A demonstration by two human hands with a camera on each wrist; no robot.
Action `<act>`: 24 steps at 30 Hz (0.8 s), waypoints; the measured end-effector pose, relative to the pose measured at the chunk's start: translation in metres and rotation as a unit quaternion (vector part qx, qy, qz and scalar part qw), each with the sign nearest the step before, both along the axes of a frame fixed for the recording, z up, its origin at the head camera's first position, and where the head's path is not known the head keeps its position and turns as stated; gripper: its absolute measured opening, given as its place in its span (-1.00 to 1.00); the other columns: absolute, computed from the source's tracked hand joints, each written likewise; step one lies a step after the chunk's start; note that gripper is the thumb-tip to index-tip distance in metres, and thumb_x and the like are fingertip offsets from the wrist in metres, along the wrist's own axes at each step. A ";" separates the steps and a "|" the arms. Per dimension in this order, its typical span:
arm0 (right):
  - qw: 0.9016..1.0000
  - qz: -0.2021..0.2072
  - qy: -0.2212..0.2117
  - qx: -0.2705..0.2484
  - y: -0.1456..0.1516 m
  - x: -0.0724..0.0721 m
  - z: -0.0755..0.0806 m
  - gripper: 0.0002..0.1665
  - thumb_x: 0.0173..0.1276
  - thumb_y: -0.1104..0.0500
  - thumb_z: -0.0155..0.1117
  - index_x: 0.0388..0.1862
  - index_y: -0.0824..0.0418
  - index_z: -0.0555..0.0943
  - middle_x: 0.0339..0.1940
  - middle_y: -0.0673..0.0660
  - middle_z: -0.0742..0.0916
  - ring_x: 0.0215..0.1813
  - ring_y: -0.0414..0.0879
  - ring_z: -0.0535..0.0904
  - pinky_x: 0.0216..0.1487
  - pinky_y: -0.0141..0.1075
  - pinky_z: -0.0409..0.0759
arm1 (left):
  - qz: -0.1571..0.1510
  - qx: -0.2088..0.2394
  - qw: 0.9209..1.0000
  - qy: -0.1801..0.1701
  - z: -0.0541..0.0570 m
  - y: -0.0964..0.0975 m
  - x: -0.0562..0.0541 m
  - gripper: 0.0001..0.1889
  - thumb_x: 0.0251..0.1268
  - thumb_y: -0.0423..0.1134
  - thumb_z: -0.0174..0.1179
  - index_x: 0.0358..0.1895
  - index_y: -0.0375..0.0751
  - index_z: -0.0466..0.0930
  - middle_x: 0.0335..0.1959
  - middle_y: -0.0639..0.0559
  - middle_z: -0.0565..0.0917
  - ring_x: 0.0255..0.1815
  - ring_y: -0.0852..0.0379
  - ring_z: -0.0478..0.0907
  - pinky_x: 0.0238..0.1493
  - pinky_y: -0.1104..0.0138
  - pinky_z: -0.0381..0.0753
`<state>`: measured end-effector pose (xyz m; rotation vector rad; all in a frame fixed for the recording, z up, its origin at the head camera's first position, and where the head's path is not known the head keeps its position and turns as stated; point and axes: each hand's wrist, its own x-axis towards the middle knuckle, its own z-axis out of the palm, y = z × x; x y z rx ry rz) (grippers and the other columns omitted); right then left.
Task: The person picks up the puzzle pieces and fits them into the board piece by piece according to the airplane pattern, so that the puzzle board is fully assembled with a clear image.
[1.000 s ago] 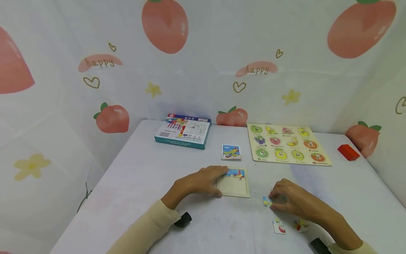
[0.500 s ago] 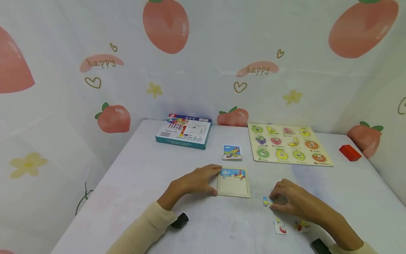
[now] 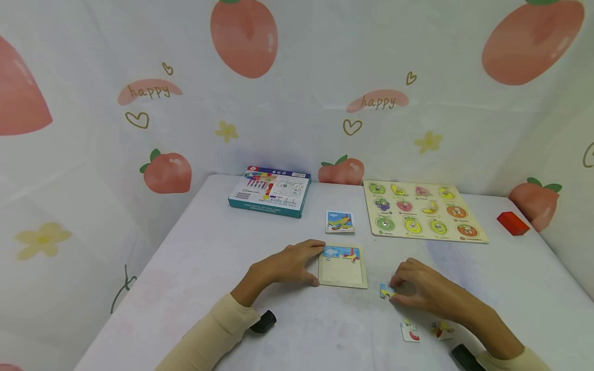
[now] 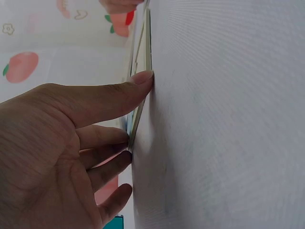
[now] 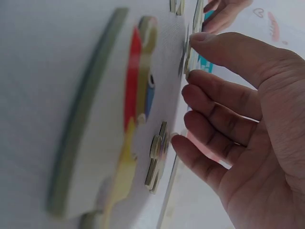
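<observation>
Pinched a small blue-and-yellow puzzle piece [image 3: 385,291] in the right hand [image 3: 422,292], grip closed on it between thumb and forefinger, just beside the right side of the wooden puzzle frame [image 3: 343,274]! Couldn't tell whether it touched the counter [image 3: 195,263] or hung a touch above.

Over to the left hand [image 3: 283,264]: set the thumb against the frame's near-left corner and the forefinger by its far-left corner, in a spread, relaxed grip. Curved the other fingers loosely, as seen from the left wrist.

Found the frame around the middle of the counter, between left and right edges and well apart from the far one. Saw blue-sky pieces [image 3: 341,252] fitted along its far side, with pale wood bare in the rest.

Spotted two loose pieces [image 3: 410,333] close by the right forearm, farther from the counter's far edge than the pinched one. Noted a small card stack [image 3: 340,222] with a plane picture just beyond the frame.

And along the counter's far edge? Saw a flat teal-sided box [image 3: 270,192] toward the far-left corner, a fruit puzzle board [image 3: 399,227] to the right, and a red block [image 3: 512,223] near the far-right corner.
</observation>
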<state>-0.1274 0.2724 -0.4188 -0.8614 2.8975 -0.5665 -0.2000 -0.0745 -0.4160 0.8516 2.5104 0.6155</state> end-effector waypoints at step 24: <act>0.999 0.032 0.000 -0.036 -0.045 -0.042 0.017 -0.83 0.35 0.00 0.56 -0.15 -0.02 0.79 -0.16 -0.21 0.69 -0.03 -0.18 0.56 0.02 -0.23 0.63 | -0.004 -0.002 1.000 0.006 0.001 0.001 0.000 -0.09 0.32 -0.04 0.51 0.66 -0.15 0.27 0.70 0.04 0.24 0.73 0.02 0.11 0.64 -0.11 0.17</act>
